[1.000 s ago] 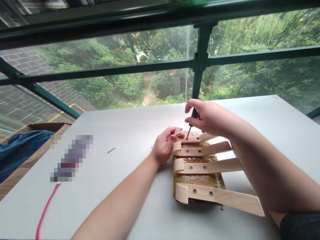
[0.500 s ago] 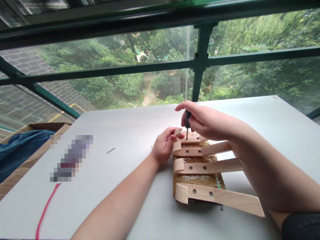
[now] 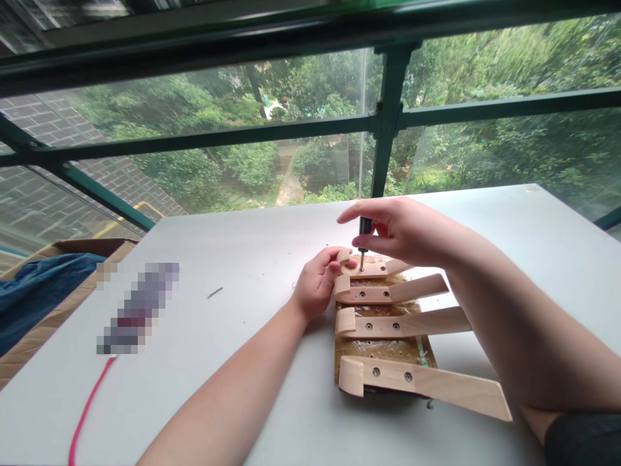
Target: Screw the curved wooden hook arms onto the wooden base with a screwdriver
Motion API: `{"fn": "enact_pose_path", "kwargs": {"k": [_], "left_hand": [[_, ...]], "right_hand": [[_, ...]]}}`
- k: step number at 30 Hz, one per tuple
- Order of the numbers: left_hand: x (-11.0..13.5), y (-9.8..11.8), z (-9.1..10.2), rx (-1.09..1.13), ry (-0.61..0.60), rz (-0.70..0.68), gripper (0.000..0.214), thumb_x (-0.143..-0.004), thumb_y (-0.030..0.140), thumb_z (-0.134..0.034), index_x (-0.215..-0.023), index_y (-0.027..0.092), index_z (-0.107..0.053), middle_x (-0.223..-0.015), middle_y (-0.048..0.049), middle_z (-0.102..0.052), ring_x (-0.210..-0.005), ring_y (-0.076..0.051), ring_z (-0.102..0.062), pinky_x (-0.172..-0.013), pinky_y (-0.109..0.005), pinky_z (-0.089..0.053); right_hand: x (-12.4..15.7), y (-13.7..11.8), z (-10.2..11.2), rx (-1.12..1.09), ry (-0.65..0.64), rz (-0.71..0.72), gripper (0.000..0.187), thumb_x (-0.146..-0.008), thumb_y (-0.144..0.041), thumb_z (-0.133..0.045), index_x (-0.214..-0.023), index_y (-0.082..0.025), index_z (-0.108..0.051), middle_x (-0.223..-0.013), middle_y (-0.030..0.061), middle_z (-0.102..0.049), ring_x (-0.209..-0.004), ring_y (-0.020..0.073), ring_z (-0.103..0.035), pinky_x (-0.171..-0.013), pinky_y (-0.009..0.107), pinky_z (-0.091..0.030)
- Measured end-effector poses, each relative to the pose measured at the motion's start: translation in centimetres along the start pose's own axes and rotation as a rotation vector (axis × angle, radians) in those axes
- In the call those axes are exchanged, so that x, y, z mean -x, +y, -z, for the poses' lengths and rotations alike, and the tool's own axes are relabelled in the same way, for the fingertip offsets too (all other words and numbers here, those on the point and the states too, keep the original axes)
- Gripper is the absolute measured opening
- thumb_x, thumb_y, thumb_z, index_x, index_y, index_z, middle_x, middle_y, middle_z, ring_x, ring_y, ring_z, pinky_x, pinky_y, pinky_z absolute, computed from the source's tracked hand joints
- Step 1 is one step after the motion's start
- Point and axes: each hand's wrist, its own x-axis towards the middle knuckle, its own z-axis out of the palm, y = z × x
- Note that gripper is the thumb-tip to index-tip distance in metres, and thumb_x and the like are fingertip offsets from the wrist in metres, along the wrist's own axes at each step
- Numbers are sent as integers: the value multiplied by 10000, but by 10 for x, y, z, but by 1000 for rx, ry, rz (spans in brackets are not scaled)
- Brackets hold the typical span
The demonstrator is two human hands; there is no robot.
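Several pale wooden hooks (image 3: 383, 325) lie across a brown tape-wrapped board (image 3: 383, 349), each fixed with dark screws. My left hand (image 3: 317, 281) is closed around the curved end of the farthest hook (image 3: 373, 269), steadying it at the board's far left corner. Above that hook, my right hand (image 3: 388, 226) has its thumb and fingers at the black handle of a screwdriver (image 3: 365, 226). The screwdriver stands nearly upright, its tip on the left screw of the farthest hook. My right index finger reaches out past the handle's top.
Everything rests on a white table (image 3: 233, 388). A small metal rod or screw (image 3: 215, 292) lies left of my hands. Farther left is a pixelated object (image 3: 140, 307) with a red cord (image 3: 90, 404). A cardboard box (image 3: 87, 244) with blue cloth stands beside the table, and green-framed windows rise behind.
My right hand has shifted around the screwdriver handle, with the fingers opened out and the thumb now across it. The screwdriver stays on the same screw; my left hand keeps its place.
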Motion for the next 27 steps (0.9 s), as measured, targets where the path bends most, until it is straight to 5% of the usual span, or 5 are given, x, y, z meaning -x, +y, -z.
{"fn": "enact_pose_path", "kwargs": {"k": [7,11,15,22,27], "left_hand": [[1,0,0,22,-1,30,423,-977,483,-395,-1206,169,-560,-1071,-117,-663,-1051,-242,-613,-969,-404,-461],[1,0,-1,17,6,26,410,-978,475,-401,-1196,172,-571,-1070,-112,-670,-1039,-234,-622,-964,-395,-468],[1,1,-2,26,19,27,424,-969,498,-409,-1176,171,-581,-1064,-113,-675,-1039,-238,-623,-958,-394,-475],[1,1,-1,1,25,25,437,-968,505,-409,-1188,167,-577,-1054,-112,-681,-1024,-236,-632,-955,-392,-470],[0,4,0,-29,5,14,426,-975,494,-396,-1170,161,-578,-1071,-112,-677,-1046,-237,-622,-978,-397,-450]], "right_hand": [[-2,-4,-7,75,103,-47,221,-840,-406,-625,-965,-242,-705,-625,-27,-601,-516,90,-442,-570,257,-341],[-1,-5,-6,88,84,-56,367,-909,-446,-516,-1164,-239,-679,-827,38,-707,-672,156,-584,-649,290,-400],[1,-6,-2,74,44,-28,458,-973,-300,-339,-1357,-227,-578,-1076,82,-716,-924,220,-637,-795,336,-443],[5,-2,3,-33,-23,18,544,-944,-194,-375,-1481,-265,-432,-1104,43,-722,-690,127,-628,-711,289,-480],[3,-3,-2,-146,2,121,448,-916,-158,-441,-1334,-217,-591,-1136,35,-714,-687,100,-646,-715,269,-502]]}}
